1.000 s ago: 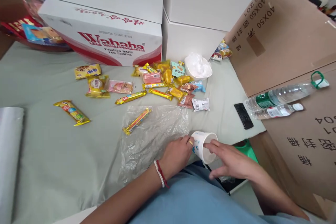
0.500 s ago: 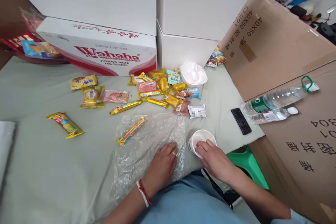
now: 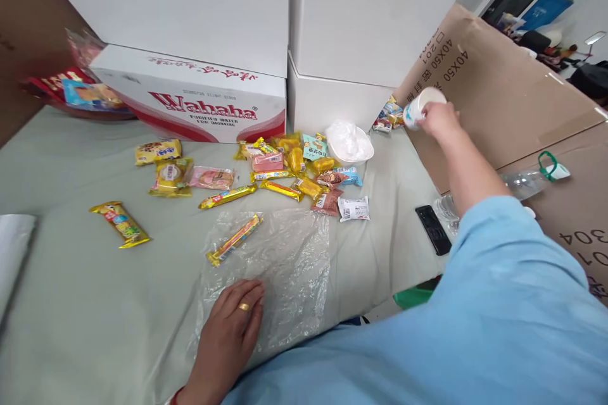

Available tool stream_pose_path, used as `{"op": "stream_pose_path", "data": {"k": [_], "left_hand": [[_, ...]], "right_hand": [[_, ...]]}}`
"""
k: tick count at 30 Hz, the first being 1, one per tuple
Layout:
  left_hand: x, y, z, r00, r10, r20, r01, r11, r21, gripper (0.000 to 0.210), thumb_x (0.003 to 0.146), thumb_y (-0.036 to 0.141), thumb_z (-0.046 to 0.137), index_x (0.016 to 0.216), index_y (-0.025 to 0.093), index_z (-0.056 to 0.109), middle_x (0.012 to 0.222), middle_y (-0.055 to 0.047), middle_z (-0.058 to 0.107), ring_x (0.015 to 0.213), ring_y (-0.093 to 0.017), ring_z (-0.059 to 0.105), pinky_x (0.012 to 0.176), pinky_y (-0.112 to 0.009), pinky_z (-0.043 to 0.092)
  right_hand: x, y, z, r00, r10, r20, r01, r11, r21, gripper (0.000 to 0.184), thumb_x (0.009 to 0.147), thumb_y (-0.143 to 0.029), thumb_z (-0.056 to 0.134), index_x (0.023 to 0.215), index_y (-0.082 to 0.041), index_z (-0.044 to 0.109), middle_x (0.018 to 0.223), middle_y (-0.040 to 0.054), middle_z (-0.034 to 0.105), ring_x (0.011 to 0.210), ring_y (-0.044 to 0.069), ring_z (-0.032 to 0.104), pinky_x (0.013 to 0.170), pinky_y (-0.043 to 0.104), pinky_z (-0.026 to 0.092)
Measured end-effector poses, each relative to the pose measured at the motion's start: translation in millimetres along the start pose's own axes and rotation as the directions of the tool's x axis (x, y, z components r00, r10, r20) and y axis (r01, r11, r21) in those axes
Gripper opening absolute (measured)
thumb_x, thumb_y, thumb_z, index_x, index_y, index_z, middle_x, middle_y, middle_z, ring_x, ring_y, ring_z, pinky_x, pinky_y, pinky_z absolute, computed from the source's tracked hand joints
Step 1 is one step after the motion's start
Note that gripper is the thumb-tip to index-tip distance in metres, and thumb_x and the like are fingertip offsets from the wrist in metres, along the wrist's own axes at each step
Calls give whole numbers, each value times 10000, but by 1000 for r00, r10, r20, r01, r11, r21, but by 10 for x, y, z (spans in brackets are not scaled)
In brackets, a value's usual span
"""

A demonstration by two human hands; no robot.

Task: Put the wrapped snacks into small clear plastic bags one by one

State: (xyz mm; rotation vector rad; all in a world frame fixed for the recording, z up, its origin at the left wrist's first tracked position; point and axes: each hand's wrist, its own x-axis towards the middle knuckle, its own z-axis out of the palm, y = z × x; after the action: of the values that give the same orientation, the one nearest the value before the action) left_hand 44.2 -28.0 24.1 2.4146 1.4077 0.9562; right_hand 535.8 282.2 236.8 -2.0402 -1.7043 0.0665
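My right hand (image 3: 441, 120) reaches to the far right with its fingers closed on the wall of a white paper cup (image 3: 414, 112), which is tilted and held off the table beside the brown cardboard. My left hand (image 3: 232, 319) lies flat, palm down, over the left part of a clear plastic bag (image 3: 294, 272) spread on the table; it holds nothing. A yellow-wrapped snack bar (image 3: 234, 240) rests on that bag, beyond my left fingers. Farther back is a cluster of wrapped snacks (image 3: 308, 188), next to a white bowl (image 3: 368, 153) with a thin plastic bag in it.
A Wahaha water carton (image 3: 204, 104) and white boxes (image 3: 342, 69) stand along the back. At the right are a black phone (image 3: 432, 230), a clear bottle (image 3: 525, 183) partly behind my arm, and cardboard (image 3: 489, 95). More snack packets (image 3: 387, 117) lie by the boxes.
My right hand has lifted the paper cup from the table's front edge and carried it far to the right. My left hand has slid left across the plastic bag.
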Motion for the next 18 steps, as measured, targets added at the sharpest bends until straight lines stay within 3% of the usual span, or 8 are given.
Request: {"op": "stream_pose_path", "data": {"k": [3, 6, 10, 12, 15, 18], "left_hand": [[-68, 18, -43, 999, 2, -43, 0, 998, 59, 171, 1041, 231, 503, 1126, 204, 649, 1100, -84, 728, 1043, -232, 681, 920, -386, 571], [-186, -77, -142, 995, -41, -88, 48, 996, 77, 164, 1035, 238, 514, 1105, 200, 657, 1099, -91, 724, 1035, -236, 684, 923, -388, 556], [-286, -406, -433, 974, -181, -139, 192, 979, 71, 154, 1010, 314, 545, 1070, 253, 673, 1055, -64, 743, 986, -255, 699, 909, -421, 563], [-226, -627, -620, 946, -271, -180, 288, 955, 75, 173, 990, 397, 543, 1033, 309, 686, 1029, -41, 755, 964, -278, 704, 895, -467, 574], [54, -977, -863, 856, -435, -279, 473, 877, 86, 228, 955, 509, 518, 976, 366, 695, 1022, -25, 758, 969, -312, 703, 869, -523, 582], [523, -1364, -992, 749, -581, -320, 621, 784, 31, 286, 919, 524, 514, 927, 305, 697, 992, -45, 741, 848, -277, 694, 801, -478, 594]], "right_hand": [[372, -245, 33, 993, 95, -72, -108, 976, -192, 482, 891, -533, 675, 932, -53, 672, 1232, 208, 663, 1317, 276, 516, 1084, 561, 378], [96, -349, 266, 999, 52, -16, -54, 968, -244, 371, 953, -405, 645, 909, -41, 699, 1081, 167, 711, 1145, 221, 600, 1034, 484, 388], [-909, -158, 749, 994, -72, 78, 88, 971, -224, 290, 980, -341, 605, 794, -145, 708, 818, 79, 722, 850, 196, 641, 810, 322, 443], [-1528, 16, 954, 968, -227, 105, 243, 955, -173, 316, 1012, -363, 534, 834, -178, 717, 839, 84, 737, 826, 216, 646, 770, 325, 452], [-2460, 275, 1163, 930, -350, 114, 359, 931, -62, 327, 1054, -382, 482, 974, -193, 736, 952, 100, 770, 902, 248, 680, 849, 371, 506], [-3239, 502, 1300, 914, -397, 89, 400, 916, -23, 320, 1061, -405, 494, 1157, -191, 711, 1117, 124, 763, 1045, 280, 689, 973, 444, 511]]}}
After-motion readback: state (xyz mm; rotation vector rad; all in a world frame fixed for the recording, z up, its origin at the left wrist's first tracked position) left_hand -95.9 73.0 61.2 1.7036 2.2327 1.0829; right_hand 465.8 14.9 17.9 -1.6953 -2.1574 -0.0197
